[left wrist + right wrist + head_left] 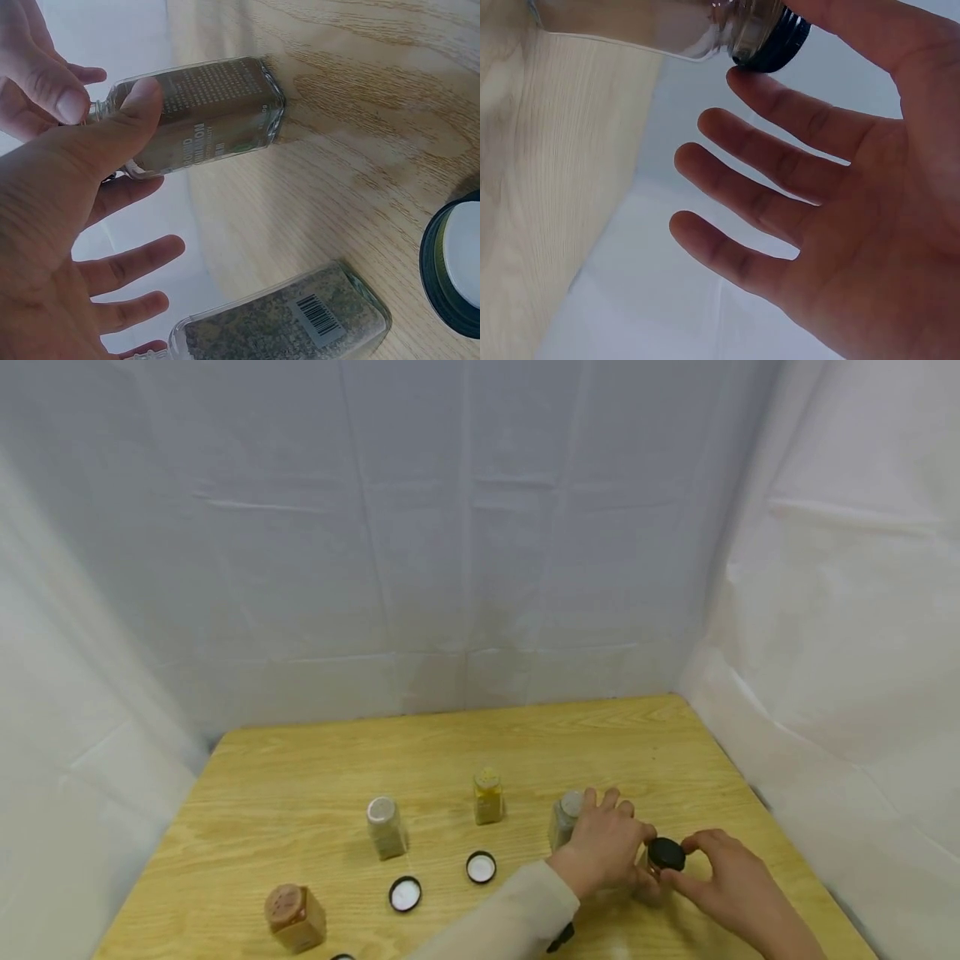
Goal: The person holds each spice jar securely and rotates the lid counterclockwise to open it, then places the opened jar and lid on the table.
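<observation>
At the right of the table, a glass spice jar of brown ground cinnamon stands upright. My left hand grips its upper part between thumb and index finger, the other fingers spread away. On the jar's neck sits a black lid, which my right hand pinches at the rim with thumb and index finger. The right hand's remaining fingers extend clear of the jar. Just beside the left hand is a jar of coarse, speckled seasoning, its top uncovered by a black lid.
Lidless jars stand across the wooden table: a yellow one, a greyish one and an orange-brown one. Black lids with white liners lie in front. White sheets hang behind and at both sides.
</observation>
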Demonstrator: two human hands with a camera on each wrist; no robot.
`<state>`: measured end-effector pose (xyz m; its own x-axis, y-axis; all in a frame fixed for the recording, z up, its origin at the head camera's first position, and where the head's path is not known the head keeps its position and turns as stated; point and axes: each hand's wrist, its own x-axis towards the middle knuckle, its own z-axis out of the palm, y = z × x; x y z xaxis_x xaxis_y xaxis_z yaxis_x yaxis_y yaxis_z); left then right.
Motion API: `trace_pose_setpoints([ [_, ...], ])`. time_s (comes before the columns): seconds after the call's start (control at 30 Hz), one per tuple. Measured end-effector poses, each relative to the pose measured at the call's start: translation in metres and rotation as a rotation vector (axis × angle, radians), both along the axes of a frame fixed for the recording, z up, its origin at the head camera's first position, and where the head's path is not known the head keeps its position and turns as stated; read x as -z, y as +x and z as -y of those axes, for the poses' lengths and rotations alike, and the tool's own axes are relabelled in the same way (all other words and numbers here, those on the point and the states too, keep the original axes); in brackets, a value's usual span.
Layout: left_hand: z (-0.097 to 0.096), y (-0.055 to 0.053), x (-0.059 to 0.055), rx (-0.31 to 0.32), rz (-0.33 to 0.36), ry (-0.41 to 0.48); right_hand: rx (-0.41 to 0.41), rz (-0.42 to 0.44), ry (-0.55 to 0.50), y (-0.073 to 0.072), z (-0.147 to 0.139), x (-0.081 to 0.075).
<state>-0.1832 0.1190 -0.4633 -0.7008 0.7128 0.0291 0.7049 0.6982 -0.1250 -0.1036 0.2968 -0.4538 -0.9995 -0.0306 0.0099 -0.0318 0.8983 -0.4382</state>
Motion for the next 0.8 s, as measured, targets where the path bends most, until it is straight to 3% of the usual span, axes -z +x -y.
trace_pose_setpoints([
  [0.33, 0.000, 0.000, 0.000, 0.017, -0.010, -0.006, 0.004, -0.009, 0.055, -0.007, 0.013, 0.000],
  [0.6, 0.000, 0.000, 0.000, 0.006, -0.007, -0.003, -0.034, 0.010, -0.017, -0.003, 0.004, 0.000],
  [0.8, 0.000, -0.001, 0.000, -0.003, 0.009, 0.013, -0.025, -0.013, -0.009, 0.002, -0.003, 0.000],
])
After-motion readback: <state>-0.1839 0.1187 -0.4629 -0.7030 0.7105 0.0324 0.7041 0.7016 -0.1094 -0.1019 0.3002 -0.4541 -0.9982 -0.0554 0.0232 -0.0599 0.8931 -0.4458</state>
